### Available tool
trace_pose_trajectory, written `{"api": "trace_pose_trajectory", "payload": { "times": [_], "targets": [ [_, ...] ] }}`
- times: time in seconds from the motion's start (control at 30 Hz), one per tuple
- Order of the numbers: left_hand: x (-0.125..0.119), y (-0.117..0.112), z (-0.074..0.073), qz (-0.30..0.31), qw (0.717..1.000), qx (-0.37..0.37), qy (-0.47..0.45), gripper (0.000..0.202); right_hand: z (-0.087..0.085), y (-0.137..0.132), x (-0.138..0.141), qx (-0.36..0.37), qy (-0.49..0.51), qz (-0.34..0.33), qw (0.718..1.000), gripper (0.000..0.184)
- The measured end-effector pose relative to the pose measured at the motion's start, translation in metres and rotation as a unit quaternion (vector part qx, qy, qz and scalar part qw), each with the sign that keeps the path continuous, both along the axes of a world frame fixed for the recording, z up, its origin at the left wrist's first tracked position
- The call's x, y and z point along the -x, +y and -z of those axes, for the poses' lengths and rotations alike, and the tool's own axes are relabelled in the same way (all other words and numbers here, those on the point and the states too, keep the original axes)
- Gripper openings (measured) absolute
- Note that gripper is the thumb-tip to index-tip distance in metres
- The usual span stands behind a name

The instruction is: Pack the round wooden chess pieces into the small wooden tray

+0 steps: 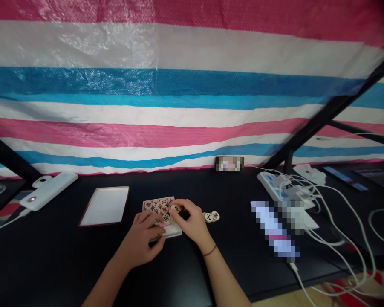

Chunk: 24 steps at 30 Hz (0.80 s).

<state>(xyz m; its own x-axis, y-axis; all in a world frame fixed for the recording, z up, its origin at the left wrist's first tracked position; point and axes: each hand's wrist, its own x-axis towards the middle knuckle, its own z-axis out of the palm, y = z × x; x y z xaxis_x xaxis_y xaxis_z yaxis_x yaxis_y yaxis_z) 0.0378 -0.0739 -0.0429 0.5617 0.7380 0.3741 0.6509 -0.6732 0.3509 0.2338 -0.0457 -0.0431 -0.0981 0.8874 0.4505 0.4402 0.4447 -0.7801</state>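
Observation:
A small white box [173, 230] of Chinese chess pieces sits on the black table, with rows of round pieces marked in red [156, 203] and a few in black [166, 219]. Around its front left side is my left hand [143, 234], fingers over the pieces and thumb low by the front edge. At the box's right side my right hand [192, 221] pinches a chess piece [176, 208] between thumb and fingers. Part of the box and its left pieces are hidden under my left hand. Just right of my right hand lie a few loose chess pieces [211, 217].
An open box lid [106, 206] lies to the left, near a white power bank [49, 192] with a cable. On the right are a blurred phone [275, 230], a power strip [270, 183] and tangled white cables [342, 204]. Striped sheeting [166, 136] hangs behind the table.

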Motion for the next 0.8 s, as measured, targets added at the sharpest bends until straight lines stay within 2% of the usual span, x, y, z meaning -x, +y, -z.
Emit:
{"api": "trace_pose_trajectory", "payload": {
  "times": [0.2, 0.37, 0.53, 0.7, 0.8],
  "targets": [
    [0.002, 0.001, 0.002, -0.008, 1.000, -0.006, -0.021, 0.016, -0.003, -0.008, 0.005, -0.006, -0.010, -0.031, 0.999, 0.019],
    [0.012, 0.010, 0.011, -0.081, 0.991, -0.025, -0.100, 0.018, 0.000, -0.026, 0.018, -0.031, 0.009, -0.094, 0.995, 0.021],
    [0.016, 0.016, 0.020, -0.123, 0.983, -0.028, -0.136, 0.018, 0.002, -0.038, 0.026, -0.055, -0.086, -0.139, 0.985, 0.016],
    [0.015, 0.015, 0.020, -0.128, 0.981, -0.006, -0.144, 0.020, 0.001, -0.038, 0.026, -0.066, -0.120, -0.103, 0.985, 0.007],
    [0.016, 0.014, 0.020, -0.135, 0.980, -0.002, -0.147, 0.020, 0.003, -0.038, 0.028, -0.064, -0.144, -0.106, 0.982, 0.008]
  ]
}}
